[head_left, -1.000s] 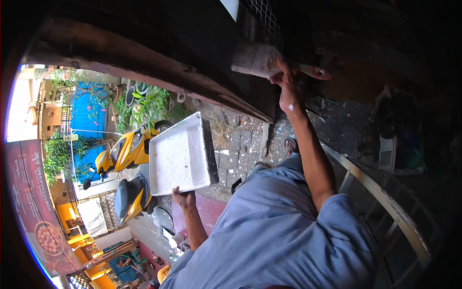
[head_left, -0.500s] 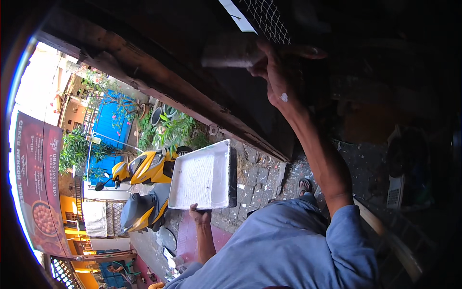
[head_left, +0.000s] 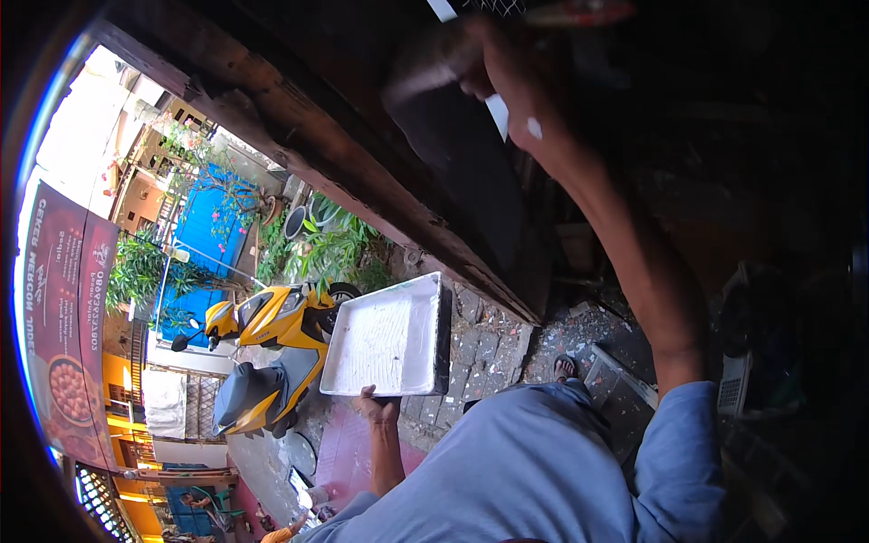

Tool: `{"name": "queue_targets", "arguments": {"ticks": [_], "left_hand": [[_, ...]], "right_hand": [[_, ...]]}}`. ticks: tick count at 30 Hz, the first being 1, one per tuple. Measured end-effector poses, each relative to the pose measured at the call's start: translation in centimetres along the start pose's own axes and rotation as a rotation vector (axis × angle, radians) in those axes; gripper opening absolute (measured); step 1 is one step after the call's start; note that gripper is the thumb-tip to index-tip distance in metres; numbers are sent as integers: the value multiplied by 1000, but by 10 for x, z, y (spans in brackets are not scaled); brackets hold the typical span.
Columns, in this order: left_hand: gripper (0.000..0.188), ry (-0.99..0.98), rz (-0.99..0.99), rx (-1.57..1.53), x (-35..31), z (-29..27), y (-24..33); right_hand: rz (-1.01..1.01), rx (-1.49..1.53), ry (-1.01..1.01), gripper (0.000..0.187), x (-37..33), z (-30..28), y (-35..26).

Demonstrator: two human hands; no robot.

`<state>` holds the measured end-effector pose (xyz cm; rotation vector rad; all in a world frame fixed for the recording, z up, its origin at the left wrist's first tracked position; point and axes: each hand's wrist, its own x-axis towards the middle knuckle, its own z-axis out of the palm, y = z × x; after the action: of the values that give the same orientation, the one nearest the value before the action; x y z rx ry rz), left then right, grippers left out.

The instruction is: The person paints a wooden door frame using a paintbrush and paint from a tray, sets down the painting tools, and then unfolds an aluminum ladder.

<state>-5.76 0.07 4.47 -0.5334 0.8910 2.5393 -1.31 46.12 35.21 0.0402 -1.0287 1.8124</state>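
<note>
Out in front at waist height, a white paint tray (head_left: 387, 337), gripped by the left hand (head_left: 377, 407) at the middle of its near edge, fingers curled under and thumb on the rim, tilted a little with the ribbed slope showing. Probably light and stiff, being thin plastic or sheet metal, yet awkward from one edge: likely to tip and sag away from the grip, so better held further under the base or at a corner where the rim is firm. Wet and slippery on the inside, judging by the white film. Up at the top, the right hand (head_left: 507, 81) raised overhead and closed round a blurred paint roller (head_left: 425, 77) against the dark wooden beam (head_left: 335, 172); exact grip too smeared to read, though clearly clamped on the handle. Far below, a yellow scooter (head_left: 262, 353), green plants (head_left: 335, 244) and paving stones (head_left: 489, 335).
</note>
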Motion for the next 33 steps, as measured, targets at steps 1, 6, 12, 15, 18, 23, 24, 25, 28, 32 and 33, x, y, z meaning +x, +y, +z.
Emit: {"name": "queue_targets", "arguments": {"ticks": [1, 6, 12, 15, 18, 23, 24, 25, 28, 32, 33], "left_hand": [[67, -4, 5, 0, 0, 0, 0], [71, -22, 10, -17, -4, 12, -6], [68, 61, 34, -75, -4, 6, -4], [68, 46, 16, -118, -1, 6, -8], [66, 12, -2, -126, -5, 17, -14], [66, 64, 43, -139, -7, 12, -14], [64, 35, 27, -134, -9, 15, -14], [63, 8, 15, -130, -11, 16, -15], [61, -24, 11, -110, -13, 20, -16], [61, 7, 33, -115, -14, 16, -18], [61, 23, 23, -108, -12, 23, -20]], "right_hand": [[-50, 59, -42, 23, 4, 5, -8], [35, -98, -38, 24, -19, -10, 14], [213, -357, 149, 25, -49, -35, 11], [53, -298, 146, 24, -22, -12, -21], [-195, -253, 40, 24, 0, 20, -46], [-138, -216, 10, 28, -16, 27, -18], [-143, -215, 2, 28, -22, 17, -11], [-34, -247, 36, 28, -28, 8, -12], [16, -233, 58, 28, -15, 9, -21], [-323, -152, 23, 28, 17, 43, -45], [-312, -167, 35, 28, 18, 41, -43]]}}
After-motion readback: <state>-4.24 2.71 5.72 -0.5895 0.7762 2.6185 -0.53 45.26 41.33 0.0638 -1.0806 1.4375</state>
